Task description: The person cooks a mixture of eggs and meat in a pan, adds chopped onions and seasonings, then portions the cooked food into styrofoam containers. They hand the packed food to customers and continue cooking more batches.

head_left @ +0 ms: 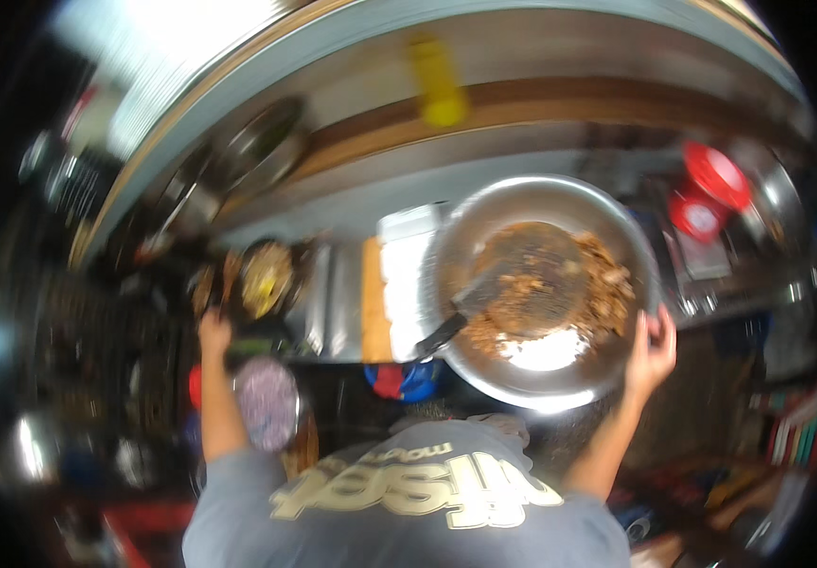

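Observation:
A large metal bowl (456, 360) sits at centre right, overhanging the counter's near edge. Browned, crumbly food (607, 284) lies in it, along with a dark-handled utensil (456, 322) whose handle leans on the left rim. My right hand (653, 350) is at the bowl's right rim, fingers curled against it. To the far left, my left hand (214, 333) is closed below a brown, stick-like handle (229, 275); blur hides exactly what it grips. Just right of that handle is a dark pan (266, 276) with pale and yellow food.
A white tray (404, 275) and an orange-brown board (374, 303) stand left of the bowl. Red containers (707, 194) are at the right. A yellow bottle (437, 80) stands on the back shelf. A round container with purplish contents (266, 402) is below my left forearm.

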A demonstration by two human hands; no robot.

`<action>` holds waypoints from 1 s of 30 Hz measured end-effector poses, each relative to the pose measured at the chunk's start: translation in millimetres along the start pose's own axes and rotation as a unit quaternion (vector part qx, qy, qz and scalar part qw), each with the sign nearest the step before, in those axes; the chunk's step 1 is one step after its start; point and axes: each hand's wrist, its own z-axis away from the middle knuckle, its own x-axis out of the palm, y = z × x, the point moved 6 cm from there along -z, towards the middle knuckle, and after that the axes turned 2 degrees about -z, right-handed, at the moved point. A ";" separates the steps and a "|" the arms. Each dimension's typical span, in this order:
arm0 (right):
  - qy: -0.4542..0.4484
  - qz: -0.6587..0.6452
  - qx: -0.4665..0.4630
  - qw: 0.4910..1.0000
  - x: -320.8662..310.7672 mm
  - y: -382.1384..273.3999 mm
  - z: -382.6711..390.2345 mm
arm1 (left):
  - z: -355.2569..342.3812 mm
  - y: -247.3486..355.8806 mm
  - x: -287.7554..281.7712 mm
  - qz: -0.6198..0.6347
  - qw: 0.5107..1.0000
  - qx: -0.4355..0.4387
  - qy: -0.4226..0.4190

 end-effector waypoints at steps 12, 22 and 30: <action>-0.731 -0.052 0.002 0.680 245.6 -168.4 347.6 | -50.3 -18.5 -18.8 -0.249 0.937 0.002 -0.245; -0.753 0.380 -0.179 0.507 551.3 -120.0 634.1 | -85.5 -14.7 36.5 -0.098 0.963 0.155 -0.200; -0.632 0.487 -0.455 0.395 590.3 -85.3 728.7 | 24.1 -95.2 1.4 0.113 0.991 0.033 -0.064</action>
